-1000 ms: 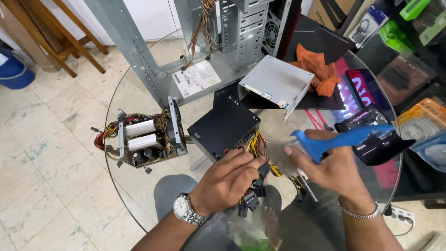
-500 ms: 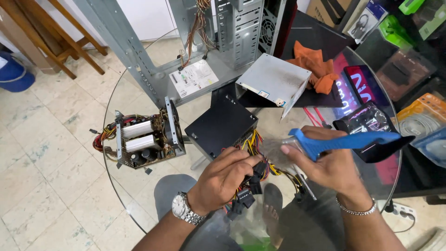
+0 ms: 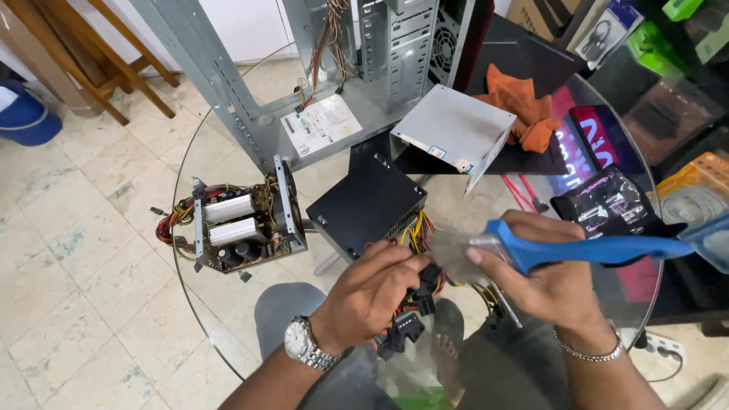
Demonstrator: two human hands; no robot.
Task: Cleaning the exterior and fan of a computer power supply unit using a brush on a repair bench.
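My left hand, with a wristwatch, grips a bundle of black connectors and coloured cables that run from a black power supply box on the round glass table. My right hand, with a bracelet, holds a blue-handled brush; its blurred bristle end sits just above the cables beside my left fingers. The handle points to the right.
An opened power supply with exposed circuit board lies at the left. A grey metal cover, an orange cloth and an open computer case sit at the back. Boxes and packets crowd the right side. A blue bucket stands on the floor.
My right hand has brought the brush leftward and down toward the cables. My left hand has shifted its hold on the connectors slightly upward.
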